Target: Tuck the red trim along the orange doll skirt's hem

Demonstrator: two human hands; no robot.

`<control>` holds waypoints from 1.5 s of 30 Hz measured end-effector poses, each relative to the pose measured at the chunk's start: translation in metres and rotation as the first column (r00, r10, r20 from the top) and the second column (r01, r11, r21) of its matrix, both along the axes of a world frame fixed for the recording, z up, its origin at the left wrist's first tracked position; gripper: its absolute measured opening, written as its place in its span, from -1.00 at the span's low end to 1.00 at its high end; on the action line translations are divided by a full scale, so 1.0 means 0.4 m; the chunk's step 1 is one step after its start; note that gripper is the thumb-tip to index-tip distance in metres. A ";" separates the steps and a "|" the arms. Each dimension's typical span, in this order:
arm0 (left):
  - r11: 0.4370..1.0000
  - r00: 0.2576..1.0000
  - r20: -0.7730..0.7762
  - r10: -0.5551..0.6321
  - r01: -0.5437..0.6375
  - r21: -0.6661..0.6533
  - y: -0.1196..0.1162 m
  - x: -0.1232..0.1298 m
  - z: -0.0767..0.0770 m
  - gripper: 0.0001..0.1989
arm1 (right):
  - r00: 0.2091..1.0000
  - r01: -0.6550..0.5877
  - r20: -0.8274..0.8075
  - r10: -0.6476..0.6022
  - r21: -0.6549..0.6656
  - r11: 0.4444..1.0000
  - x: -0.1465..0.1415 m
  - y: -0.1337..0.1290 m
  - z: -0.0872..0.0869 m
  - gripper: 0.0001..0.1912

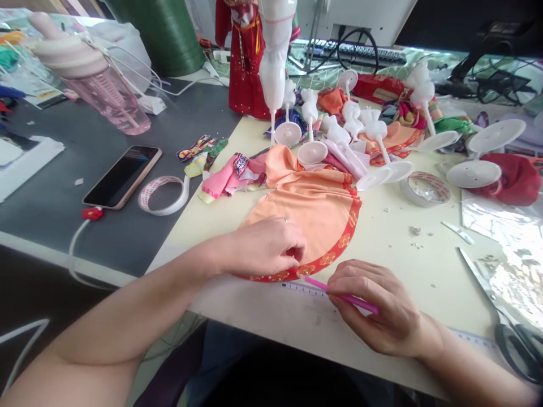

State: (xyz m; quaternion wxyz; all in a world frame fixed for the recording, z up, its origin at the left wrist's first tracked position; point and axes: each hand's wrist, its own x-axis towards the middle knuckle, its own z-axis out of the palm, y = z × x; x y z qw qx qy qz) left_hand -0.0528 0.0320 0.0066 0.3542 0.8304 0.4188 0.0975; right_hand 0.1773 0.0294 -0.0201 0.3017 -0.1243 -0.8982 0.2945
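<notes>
A peach fabric doll skirt (pixel 305 217) with a red patterned hem lies spread on the pale yellow table (pixel 407 271). My left hand (pixel 267 246) rests on the skirt near the hem, with its fingers curled down and holding the cloth. My right hand (pixel 377 308) grips a pink marker pen (pixel 350 298), whose tip points left and lies just off the red hem. Below the hem, a clear ruler (pixel 303 289) lies along the table, partly hidden under my right hand.
Several white doll stands (pixel 473 173) and scraps of bright cloth crowd the table's far side. A tape roll (pixel 425 188) and scissors (pixel 515 339) lie to the right. A phone (pixel 122 177), another tape roll (pixel 163 195) and a pink bottle (pixel 106 90) sit on the grey surface at left.
</notes>
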 end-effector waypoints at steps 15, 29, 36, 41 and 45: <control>0.997 0.997 0.007 -0.077 0.077 -0.013 -0.005 0.004 -0.012 -0.83 | 0.998 -0.044 0.044 0.042 0.044 0.998 0.001 0.005 0.004 -0.73; 0.993 0.993 -0.031 -0.116 0.115 -0.005 -0.003 0.007 -0.026 -0.83 | 0.997 -0.070 0.035 0.069 0.032 0.997 0.004 0.005 0.005 -0.73; 0.995 0.995 -0.033 -0.099 0.099 -0.005 -0.004 0.010 -0.026 -0.85 | 0.996 -0.077 0.036 0.075 0.035 0.996 0.004 0.005 0.004 -0.71; 0.995 0.994 -0.039 -0.098 0.098 0.006 -0.005 0.012 -0.026 -0.85 | 0.996 -0.078 0.049 0.077 0.028 0.997 0.004 0.004 0.006 -0.71; 0.995 0.993 -0.068 -0.098 0.100 0.018 -0.006 0.014 -0.023 -0.85 | 0.996 -0.081 0.042 0.080 0.016 0.997 0.006 0.002 0.003 -0.72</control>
